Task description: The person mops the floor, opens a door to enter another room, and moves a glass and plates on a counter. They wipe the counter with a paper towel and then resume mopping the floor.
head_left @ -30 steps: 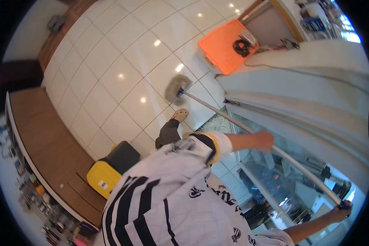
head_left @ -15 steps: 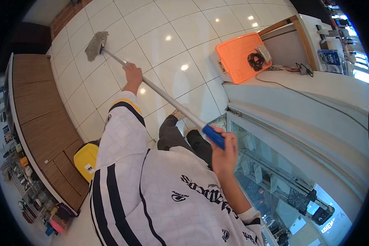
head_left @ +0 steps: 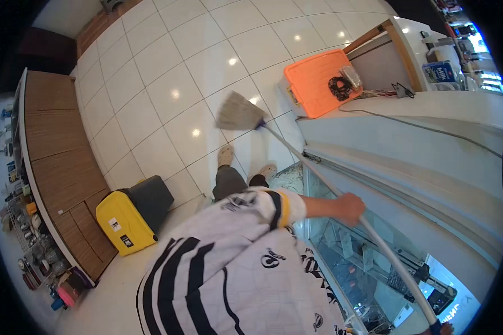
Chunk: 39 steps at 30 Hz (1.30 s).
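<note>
A mop's grey head [head_left: 237, 111] rests on the tiled floor in front of my feet. From it the pale metal pole [head_left: 391, 257] slants down to the lower right. Around the middle of the pole, my left hand [head_left: 349, 208] is closed, with its arm across my body. My right hand [head_left: 445, 329] shows only in part at the bottom right edge, closed at the pole's upper end by the blue grip.
An orange-lidded box [head_left: 321, 81] with a black cable coil stands beside the white counter [head_left: 452, 111]. Below it is a glass display case [head_left: 346, 262]. A yellow and black case [head_left: 126, 223] stands by the wooden cabinet [head_left: 61, 139] at left.
The mop head has swung right and closer to my feet. Both hands have moved right, the right one down to the frame's edge. More of the yellow and black case shows.
</note>
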{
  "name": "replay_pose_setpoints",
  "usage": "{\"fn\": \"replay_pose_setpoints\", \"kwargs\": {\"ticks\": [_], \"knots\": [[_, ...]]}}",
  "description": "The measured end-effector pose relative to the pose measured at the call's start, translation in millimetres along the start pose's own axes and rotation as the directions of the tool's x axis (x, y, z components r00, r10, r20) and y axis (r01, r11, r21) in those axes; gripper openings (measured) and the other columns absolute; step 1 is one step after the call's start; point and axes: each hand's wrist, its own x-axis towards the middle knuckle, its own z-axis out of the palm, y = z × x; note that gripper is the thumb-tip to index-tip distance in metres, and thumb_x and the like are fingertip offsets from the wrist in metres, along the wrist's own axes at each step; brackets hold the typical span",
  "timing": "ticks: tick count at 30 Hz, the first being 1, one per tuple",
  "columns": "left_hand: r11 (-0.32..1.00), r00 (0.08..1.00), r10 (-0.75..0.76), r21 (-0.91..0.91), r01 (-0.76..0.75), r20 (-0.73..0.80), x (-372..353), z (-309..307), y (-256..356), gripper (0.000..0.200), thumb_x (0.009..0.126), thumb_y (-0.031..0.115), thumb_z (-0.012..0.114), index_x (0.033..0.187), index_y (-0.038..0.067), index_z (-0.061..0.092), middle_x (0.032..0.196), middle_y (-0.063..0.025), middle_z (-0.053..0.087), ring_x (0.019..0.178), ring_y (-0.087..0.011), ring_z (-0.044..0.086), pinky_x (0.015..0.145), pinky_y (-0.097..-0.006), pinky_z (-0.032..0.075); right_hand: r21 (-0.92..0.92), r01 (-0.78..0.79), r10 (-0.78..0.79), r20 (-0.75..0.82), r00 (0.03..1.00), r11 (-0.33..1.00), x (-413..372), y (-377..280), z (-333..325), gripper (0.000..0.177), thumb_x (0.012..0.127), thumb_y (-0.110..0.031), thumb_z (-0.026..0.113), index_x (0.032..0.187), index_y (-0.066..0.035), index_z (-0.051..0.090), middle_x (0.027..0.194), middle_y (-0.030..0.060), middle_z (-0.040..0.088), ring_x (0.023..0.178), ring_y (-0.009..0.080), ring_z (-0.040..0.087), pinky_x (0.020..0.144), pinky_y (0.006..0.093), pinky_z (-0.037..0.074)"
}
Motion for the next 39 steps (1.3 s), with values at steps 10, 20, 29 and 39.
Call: {"fn": "replay_pose_setpoints", "kwargs": {"ticks": [10, 20, 29, 39], "knots": [[0.998, 0.997, -0.067, -0.018, 0.066, -0.034, -12.8, -43.0, -17.9, 0.022, 0.063, 0.022, 0.060, 0.073, 0.003, 0.066, 0.078, -0.0193, 0.064, 0.078, -0.0343, 0.062, 0.069, -0.0432, 0.050, -0.053, -0.273, 0.277, 0.088, 0.957, 0.960, 139.7, 45.9, -105.7, 0.020, 0.086, -0.012, 0.044, 0.075, 0.001, 0.055, 0.072, 0.0131, 0.056, 0.071, 0.0223, 0.056, 0.075, 0.0378, 0.047], [0.673, 0.641, -0.551, 0.169, 0.720, -0.534, -380.2, -178.8, -313.2, 0.022, 0.067, 0.023, 0.064, 0.079, 0.005, 0.058, 0.078, -0.0160, 0.061, 0.083, -0.0359, 0.058, 0.078, -0.0500, 0.043, 0.131, -0.783, 0.742, 0.258, 0.619, 0.608, -291.7, 166.5, 265.8, 0.017, 0.082, -0.020, 0.054, 0.070, -0.009, 0.048, 0.067, 0.0047, 0.051, 0.069, 0.0189, 0.054, 0.086, 0.0419, 0.044], [-0.076, -0.006, -0.857, 0.115, 0.990, -0.516, -575.9, -222.7, -332.7, 0.037, 0.076, 0.024, 0.061, 0.112, 0.014, 0.059, 0.139, -0.0161, 0.033, 0.127, -0.0435, 0.027, 0.097, -0.0666, 0.022, -0.185, -0.914, 0.681, 0.722, 0.124, 0.362, -472.2, 158.8, 336.6, 0.013, 0.083, -0.013, 0.055, 0.082, -0.001, 0.052, 0.089, 0.0138, 0.059, 0.099, 0.0280, 0.055, 0.099, 0.0438, 0.032], [0.974, 0.935, -0.179, 0.079, 0.212, -0.308, -220.5, -126.3, -96.0, 0.016, 0.058, 0.021, 0.063, 0.061, 0.005, 0.064, 0.070, -0.0170, 0.062, 0.071, -0.0332, 0.062, 0.066, -0.0456, 0.046, 0.149, -0.764, 0.602, 0.529, 0.598, 0.628, -10.8, 58.0, 171.7, 0.029, 0.080, -0.008, 0.050, 0.058, -0.013, 0.031, 0.057, -0.0003, 0.027, 0.052, 0.0121, 0.031, 0.054, 0.0279, 0.029]]}}
